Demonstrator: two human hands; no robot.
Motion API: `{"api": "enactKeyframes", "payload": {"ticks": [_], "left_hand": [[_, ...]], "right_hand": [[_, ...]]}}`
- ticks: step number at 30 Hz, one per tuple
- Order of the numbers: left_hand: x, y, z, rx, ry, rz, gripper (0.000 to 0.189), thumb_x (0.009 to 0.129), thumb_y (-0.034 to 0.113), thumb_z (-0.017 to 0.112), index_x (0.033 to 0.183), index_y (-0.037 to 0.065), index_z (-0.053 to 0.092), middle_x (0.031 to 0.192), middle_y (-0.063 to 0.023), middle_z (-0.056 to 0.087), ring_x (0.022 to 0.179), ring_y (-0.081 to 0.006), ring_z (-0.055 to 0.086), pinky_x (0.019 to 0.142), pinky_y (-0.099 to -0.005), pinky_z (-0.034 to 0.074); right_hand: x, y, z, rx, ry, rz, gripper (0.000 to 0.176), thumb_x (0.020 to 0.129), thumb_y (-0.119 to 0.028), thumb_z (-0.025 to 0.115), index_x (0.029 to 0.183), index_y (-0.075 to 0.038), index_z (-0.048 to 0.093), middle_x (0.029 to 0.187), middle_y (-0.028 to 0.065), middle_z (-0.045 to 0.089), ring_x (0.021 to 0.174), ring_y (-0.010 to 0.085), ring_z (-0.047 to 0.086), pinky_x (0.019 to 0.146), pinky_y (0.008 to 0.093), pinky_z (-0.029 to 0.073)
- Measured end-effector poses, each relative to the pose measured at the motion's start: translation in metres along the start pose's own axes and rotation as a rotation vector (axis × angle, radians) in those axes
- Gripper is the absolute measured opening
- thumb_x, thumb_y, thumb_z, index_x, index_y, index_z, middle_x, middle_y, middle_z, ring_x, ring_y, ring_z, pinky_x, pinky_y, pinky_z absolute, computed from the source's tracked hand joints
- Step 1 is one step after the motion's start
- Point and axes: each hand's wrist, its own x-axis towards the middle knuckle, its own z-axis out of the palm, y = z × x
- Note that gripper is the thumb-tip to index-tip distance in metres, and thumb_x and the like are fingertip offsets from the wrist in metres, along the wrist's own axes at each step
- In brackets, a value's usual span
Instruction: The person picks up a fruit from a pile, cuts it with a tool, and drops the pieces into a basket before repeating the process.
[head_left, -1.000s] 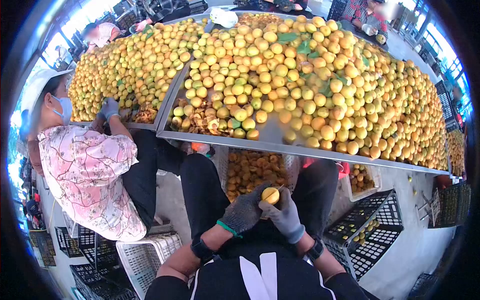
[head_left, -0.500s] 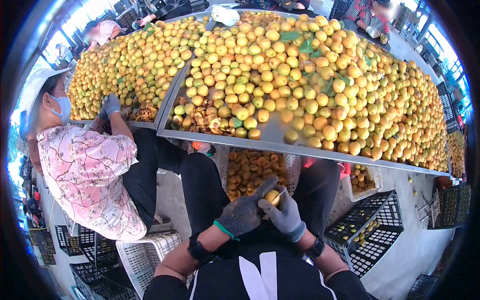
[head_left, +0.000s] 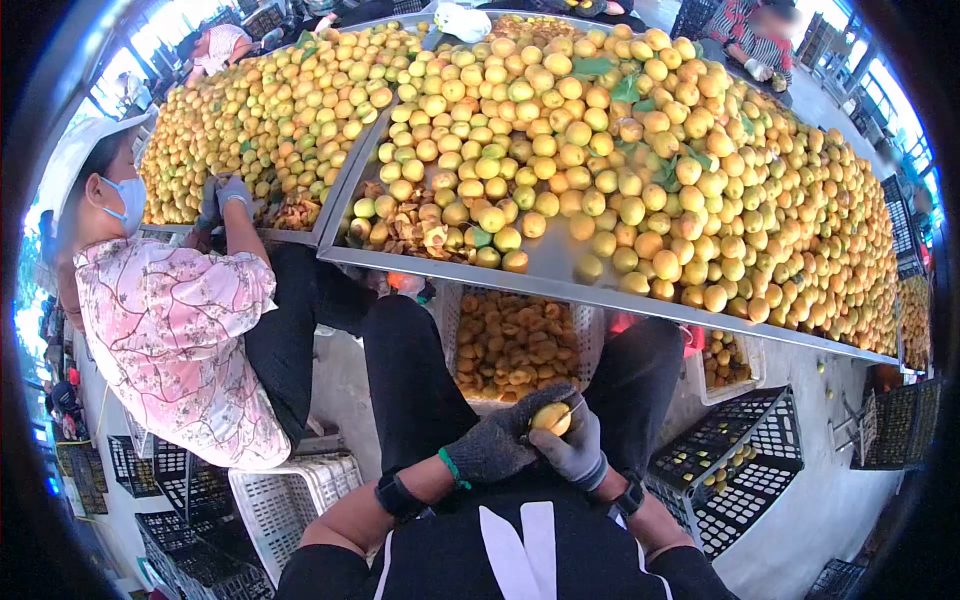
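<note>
the left hand [head_left: 494,446], in a dark grey knitted glove with a green cuff edge, and the right hand [head_left: 574,446], in a paler grey, smoother-looking glove, meet above the lap. the grip of each is closed on one rounded yellow-orange fruit [head_left: 550,419], smooth-skinned and held between the two; a thin pale sliver at its right side is too small to identify. just beyond the hands, a white perforated plastic crate [head_left: 590,345] bears a mass of soft-looking, irregular orange-brown fruit pieces [head_left: 515,348]. farther off, the shiny grey metal surface [head_left: 552,255] carries heaped round yellow-orange fruits [head_left: 700,190] with scattered green leaves [head_left: 592,67]; torn brownish-orange scraps [head_left: 420,235] lie near its front edge, left of a smooth bare patch. its raised straight rim runs above the crate and slopes down toward the right. the hands have room between the black trouser legs [head_left: 632,385], the crate edge bounding them ahead and the torso behind. at right, grey floor [head_left: 800,350] opens beside a black latticed plastic crate [head_left: 735,465]; at left sits a person in a pink floral shirt [head_left: 180,350].
</note>
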Motion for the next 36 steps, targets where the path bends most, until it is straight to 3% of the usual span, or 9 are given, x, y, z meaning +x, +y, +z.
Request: {"api": "enactKeyframes", "payload": {"ticks": [5, 13, 17, 19, 20, 22, 25, 33, 36], "left_hand": [[0.006, -0.008, -0.006, 0.044, -0.003, 0.004, 0.076, 0.081, 0.004, 0.062, 0.146, 0.013, 0.026, 0.136, -0.0161, 0.048, 0.126, -0.0285, 0.048, 0.106, -0.0393, 0.039], [0.004, -0.001, -0.021, 0.292, 0.034, -0.269, 0.079, 0.083, 0.022, 0.068, 0.147, 0.009, 0.023, 0.124, -0.0252, 0.056, 0.110, -0.0375, 0.059, 0.096, -0.0417, 0.046], [-0.002, 0.008, -0.030, 0.345, 0.001, -0.341, 0.076, 0.082, 0.024, 0.071, 0.144, 0.007, 0.030, 0.122, -0.0249, 0.057, 0.109, -0.0387, 0.059, 0.095, -0.0418, 0.047], [-0.011, 0.001, -0.033, 0.421, 0.161, -0.085, 0.062, 0.085, 0.024, 0.069, 0.137, 0.006, 0.041, 0.109, -0.0200, 0.064, 0.096, -0.0320, 0.066, 0.083, -0.0384, 0.053], [-0.014, -0.002, -0.034, 0.423, 0.155, -0.078, 0.062, 0.085, 0.024, 0.069, 0.137, 0.006, 0.041, 0.109, -0.0200, 0.064, 0.096, -0.0320, 0.066, 0.083, -0.0384, 0.053], [-0.018, -0.003, -0.035, -0.265, 0.201, -0.324, 0.043, 0.091, 0.022, 0.063, 0.129, 0.007, 0.049, 0.080, -0.0131, 0.066, 0.069, -0.0230, 0.066, 0.062, -0.0331, 0.054], [-0.012, 0.014, -0.038, -0.367, 0.181, -0.539, 0.030, 0.093, 0.022, 0.061, 0.119, 0.009, 0.054, 0.071, -0.0054, 0.062, 0.053, -0.0111, 0.056, 0.046, -0.0247, 0.046], [-0.011, 0.023, -0.038, -0.467, 0.155, -0.510, 0.023, 0.095, 0.023, 0.058, 0.114, 0.011, 0.055, 0.069, -0.0039, 0.060, 0.046, -0.0089, 0.051, 0.039, -0.0231, 0.039], [-0.009, 0.029, -0.038, -0.460, 0.097, -0.528, 0.023, 0.096, 0.024, 0.057, 0.114, 0.011, 0.055, 0.069, -0.0032, 0.059, 0.046, -0.0090, 0.051, 0.040, -0.0229, 0.039]], "right_hand": [[0.005, 0.007, 0.006, 0.043, 0.101, 0.047, 0.039, 0.083, -0.019, 0.072, 0.111, -0.002, 0.052, 0.096, 0.0067, 0.062, 0.085, 0.0139, 0.060, 0.077, 0.0277, 0.049], [0.016, 0.006, 0.011, 0.041, 0.191, 0.040, 0.031, 0.091, -0.015, 0.063, 0.116, -0.003, 0.049, 0.100, 0.0031, 0.056, 0.088, 0.0111, 0.054, 0.081, 0.0261, 0.046], [0.021, 0.003, -0.009, 0.496, 0.368, 0.336, 0.035, 0.092, -0.028, 0.062, 0.116, -0.005, 0.050, 0.099, 0.0045, 0.055, 0.091, 0.0134, 0.054, 0.080, 0.0270, 0.047], [0.024, 0.001, -0.020, 0.993, 0.325, 0.342, 0.041, 0.092, -0.040, 0.058, 0.118, -0.008, 0.051, 0.098, 0.0054, 0.056, 0.087, 0.0152, 0.055, 0.073, 0.0292, 0.047], [0.024, -0.001, -0.024, 0.992, 0.331, 0.333, 0.041, 0.092, -0.040, 0.058, 0.118, -0.008, 0.051, 0.098, 0.0054, 0.056, 0.087, 0.0152, 0.055, 0.073, 0.0292, 0.047], [0.021, -0.004, -0.030, 1.101, 0.222, 0.287, 0.045, 0.094, -0.039, 0.055, 0.126, -0.010, 0.048, 0.102, 0.0077, 0.057, 0.087, 0.0181, 0.055, 0.073, 0.0306, 0.046], [0.018, -0.014, -0.030, 1.123, 0.176, 0.267, 0.049, 0.093, -0.041, 0.054, 0.131, -0.010, 0.047, 0.108, 0.0126, 0.058, 0.086, 0.0195, 0.056, 0.071, 0.0306, 0.046], [0.013, -0.009, -0.028, 1.000, 0.042, 0.221, 0.055, 0.090, -0.033, 0.060, 0.135, -0.007, 0.043, 0.121, 0.0181, 0.056, 0.090, 0.0213, 0.058, 0.073, 0.0309, 0.047], [0.013, -0.017, -0.024, 1.182, 0.069, 0.290, 0.055, 0.089, -0.031, 0.060, 0.135, -0.006, 0.042, 0.122, 0.0176, 0.055, 0.094, 0.0236, 0.057, 0.075, 0.0326, 0.047]]}}
